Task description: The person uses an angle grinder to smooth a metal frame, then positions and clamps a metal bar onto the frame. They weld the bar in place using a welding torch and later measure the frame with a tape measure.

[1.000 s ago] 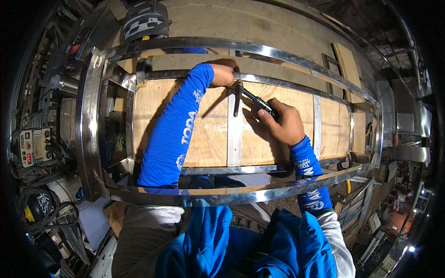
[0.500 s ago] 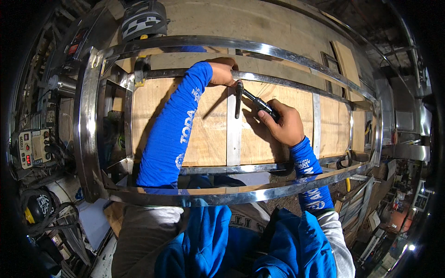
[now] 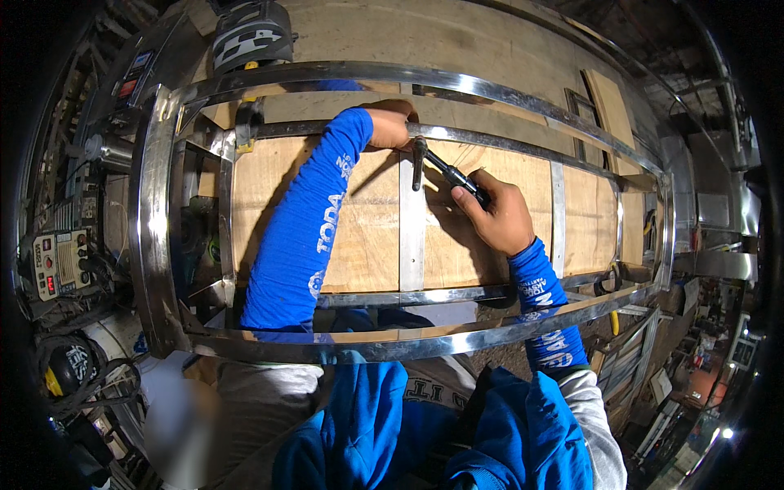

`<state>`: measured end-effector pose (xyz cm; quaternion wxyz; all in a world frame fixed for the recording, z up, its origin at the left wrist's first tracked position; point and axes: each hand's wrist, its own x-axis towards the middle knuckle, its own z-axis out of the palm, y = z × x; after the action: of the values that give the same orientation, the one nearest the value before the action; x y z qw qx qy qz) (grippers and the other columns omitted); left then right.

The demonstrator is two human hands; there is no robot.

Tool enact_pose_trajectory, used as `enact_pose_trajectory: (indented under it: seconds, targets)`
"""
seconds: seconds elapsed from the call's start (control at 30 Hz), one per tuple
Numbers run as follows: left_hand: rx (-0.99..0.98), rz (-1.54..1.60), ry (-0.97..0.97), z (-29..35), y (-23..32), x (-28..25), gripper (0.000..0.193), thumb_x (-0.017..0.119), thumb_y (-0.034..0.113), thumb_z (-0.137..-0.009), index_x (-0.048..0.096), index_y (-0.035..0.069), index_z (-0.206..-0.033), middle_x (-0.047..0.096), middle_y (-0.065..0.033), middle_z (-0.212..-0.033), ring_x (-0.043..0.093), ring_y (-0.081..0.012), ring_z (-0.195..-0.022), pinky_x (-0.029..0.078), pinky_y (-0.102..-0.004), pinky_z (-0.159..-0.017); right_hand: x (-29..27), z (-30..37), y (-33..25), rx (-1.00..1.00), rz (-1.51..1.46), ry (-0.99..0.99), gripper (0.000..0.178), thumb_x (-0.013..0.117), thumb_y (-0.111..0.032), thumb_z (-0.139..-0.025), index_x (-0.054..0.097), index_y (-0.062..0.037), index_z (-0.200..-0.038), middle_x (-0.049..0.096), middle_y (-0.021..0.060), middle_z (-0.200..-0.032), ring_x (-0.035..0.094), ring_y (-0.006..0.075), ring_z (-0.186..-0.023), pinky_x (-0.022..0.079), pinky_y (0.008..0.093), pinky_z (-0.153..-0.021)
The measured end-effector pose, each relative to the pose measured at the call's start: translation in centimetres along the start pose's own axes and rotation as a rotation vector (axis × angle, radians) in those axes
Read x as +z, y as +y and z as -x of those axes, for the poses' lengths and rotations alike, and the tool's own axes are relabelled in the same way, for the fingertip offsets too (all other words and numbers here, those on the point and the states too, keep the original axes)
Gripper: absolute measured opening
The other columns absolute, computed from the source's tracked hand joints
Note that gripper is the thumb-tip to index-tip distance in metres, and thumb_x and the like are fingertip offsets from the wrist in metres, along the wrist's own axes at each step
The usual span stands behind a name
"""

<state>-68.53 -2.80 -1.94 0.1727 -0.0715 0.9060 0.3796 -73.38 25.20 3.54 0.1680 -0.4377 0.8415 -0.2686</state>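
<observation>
My right hand (image 3: 502, 214) is closed round the black handle of a TIG welding torch (image 3: 449, 171). The torch points up and left, and its long back cap (image 3: 417, 175) lies across a flat metal strip (image 3: 412, 245). Its tip is close to where this strip meets the far lower metal rail (image 3: 474, 137) of a shiny rectangular frame (image 3: 152, 220). Curled over that rail, just left of the torch head, is my left hand (image 3: 390, 126). Part of its fingers is hidden, so I cannot see whether it also holds something thin.
A wooden board (image 3: 343, 229) lies beneath the strips. The frame's upper near rail (image 3: 457, 336) crosses over both my arms. A welding helmet (image 3: 253, 37) lies at the far left, a welding machine (image 3: 61, 265) with cables stands on the left, and wood offcuts (image 3: 608, 106) lean far right.
The torch head has shifted slightly up and left, and its back cap has tilted. My right hand has moved a little left with it. My left hand stays almost still.
</observation>
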Motion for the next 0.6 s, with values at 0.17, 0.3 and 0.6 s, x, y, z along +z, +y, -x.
enact_pose_trajectory:
  seconds: [0.17, 0.3, 0.6]
  targets:
    - [0.007, -0.014, 0.076, 0.0, -0.9, 0.6, 0.056, 0.078, 0.023, -0.078, 0.065, -0.004, -0.126, 0.072, -0.0235, -0.116, 0.07, -0.0322, -0.105, 0.052, -0.0371, -0.094, 0.1, -0.2, -0.6, 0.065, -0.008, -0.033, 0.043, 0.073, -0.042, -0.095, 0.069, 0.0007, -0.092, 0.059, 0.0196, -0.061, 0.058, 0.0321, -0.052, 0.046, 0.04, -0.053]
    - [-0.04, 0.035, 0.046, 0.1, 0.0, 0.3, 0.055, 0.077, 0.021, -0.08, 0.064, -0.004, -0.127, 0.07, -0.0239, -0.12, 0.068, -0.0324, -0.111, 0.051, -0.0364, -0.097, 0.3, -0.1, -0.7, 0.082, 0.016, -0.012, 0.046, 0.072, -0.042, -0.096, 0.071, 0.0021, -0.086, 0.056, 0.0157, -0.056, 0.053, 0.0259, -0.049, 0.041, 0.0383, -0.048]
    - [-0.037, 0.045, -0.035, -0.9, -0.4, 0.5, 0.059, 0.077, 0.027, -0.084, 0.059, -0.004, -0.131, 0.068, -0.024, -0.123, 0.066, -0.0327, -0.112, 0.049, -0.0369, -0.098, 0.5, 0.2, 0.3, 0.067, -0.025, -0.031, 0.04, 0.074, -0.042, -0.094, 0.07, -0.0016, -0.095, 0.065, 0.0206, -0.068, 0.066, 0.0349, -0.06, 0.05, 0.0402, -0.057]
